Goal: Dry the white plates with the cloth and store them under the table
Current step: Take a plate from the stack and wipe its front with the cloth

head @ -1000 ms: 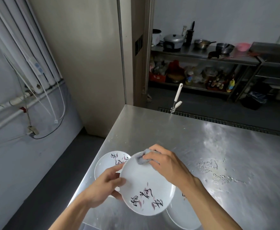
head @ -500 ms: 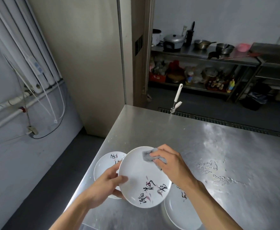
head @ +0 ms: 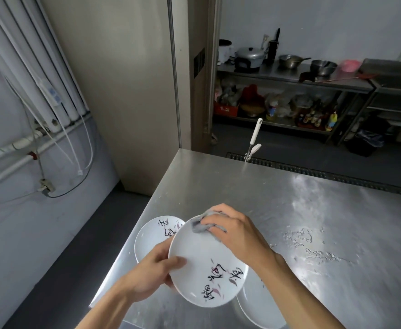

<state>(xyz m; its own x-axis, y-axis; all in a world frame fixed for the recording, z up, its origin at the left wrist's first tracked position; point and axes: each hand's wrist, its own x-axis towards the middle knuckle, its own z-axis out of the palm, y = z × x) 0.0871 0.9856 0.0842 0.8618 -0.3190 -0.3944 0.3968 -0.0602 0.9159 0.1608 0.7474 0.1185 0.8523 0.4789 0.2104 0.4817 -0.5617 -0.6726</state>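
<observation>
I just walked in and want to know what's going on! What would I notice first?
First, the white plate with black writing, held up in the middle by the left hand while the right hand presses a grey cloth on its far rim. Next, the shiny steel table below, with a second plate by its left edge and water drops to the right.

Tilted plate (head: 204, 264), grey cloth (head: 200, 225) apparently on rim.

I see bare table (head: 313, 210) to the right and ahead. One plate (head: 152, 238) blocks the left edge, and a second plate (head: 251, 309) lies near me. A white handle (head: 256, 130) sticks up past the far edge.
</observation>
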